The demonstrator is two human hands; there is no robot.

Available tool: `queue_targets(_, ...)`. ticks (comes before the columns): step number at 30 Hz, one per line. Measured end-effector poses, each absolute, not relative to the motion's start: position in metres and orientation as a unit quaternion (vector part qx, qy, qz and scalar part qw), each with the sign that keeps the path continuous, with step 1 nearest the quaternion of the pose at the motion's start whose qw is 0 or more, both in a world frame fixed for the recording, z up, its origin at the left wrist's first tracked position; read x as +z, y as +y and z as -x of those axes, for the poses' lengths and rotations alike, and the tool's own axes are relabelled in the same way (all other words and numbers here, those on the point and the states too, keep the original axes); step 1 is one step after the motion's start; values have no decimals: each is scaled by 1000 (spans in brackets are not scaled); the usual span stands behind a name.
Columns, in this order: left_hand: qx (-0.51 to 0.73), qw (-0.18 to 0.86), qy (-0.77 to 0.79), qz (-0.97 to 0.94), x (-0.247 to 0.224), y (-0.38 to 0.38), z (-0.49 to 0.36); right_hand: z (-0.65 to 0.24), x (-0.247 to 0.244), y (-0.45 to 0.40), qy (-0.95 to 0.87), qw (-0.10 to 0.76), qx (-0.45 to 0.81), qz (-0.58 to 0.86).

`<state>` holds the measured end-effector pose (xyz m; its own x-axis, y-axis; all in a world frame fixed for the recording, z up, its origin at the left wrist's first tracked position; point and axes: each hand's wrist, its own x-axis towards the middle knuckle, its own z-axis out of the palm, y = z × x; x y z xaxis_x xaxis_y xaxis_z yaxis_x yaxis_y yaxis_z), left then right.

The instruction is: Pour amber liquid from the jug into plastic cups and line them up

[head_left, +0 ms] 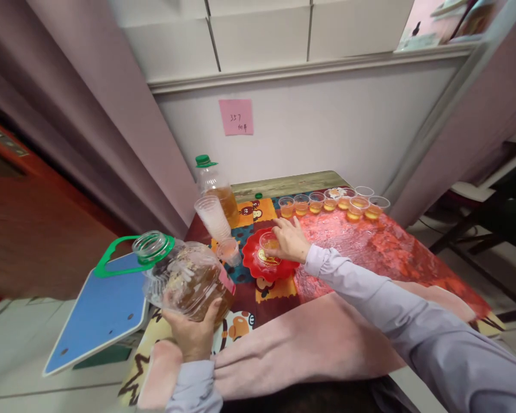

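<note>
My left hand (193, 330) grips the lower side of a large clear plastic jug (193, 275). The jug holds amber liquid and leans left, its mouth uncapped and a green handle (112, 255) round its neck. At the middle of the table my right hand (290, 240) has its fingers closed about a clear plastic cup (267, 240), partly hidden by them. That cup is over a scalloped red dish (251, 264) with a yellow print. Left of the dish stands another clear cup (229, 251), beside a tilted stack of nested cups (212, 217).
Several cups of amber liquid (316, 202) line the table's far right. A second jug (219, 192) with a green cap stands at the back left, near a small green cap (258, 196). A blue board (98, 310) adjoins the left side. A wall closes off the back.
</note>
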<state>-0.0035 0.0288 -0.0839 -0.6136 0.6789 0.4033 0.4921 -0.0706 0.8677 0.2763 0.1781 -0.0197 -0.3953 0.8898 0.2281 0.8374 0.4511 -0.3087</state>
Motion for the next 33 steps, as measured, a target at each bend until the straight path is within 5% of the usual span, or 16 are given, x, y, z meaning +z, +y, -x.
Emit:
queue_targets(13, 580, 64, 687, -433, -75, 29, 0, -323, -14, 196, -758, 391, 102, 512)
queue_targets(22, 579, 50, 688, -435, -72, 30, -2, -464, -35, 248, -689, 257, -90, 671)
queue_targets(33, 592, 58, 687, -418, -88, 32, 11, -520, -69, 274, -628, 165, -87, 756)
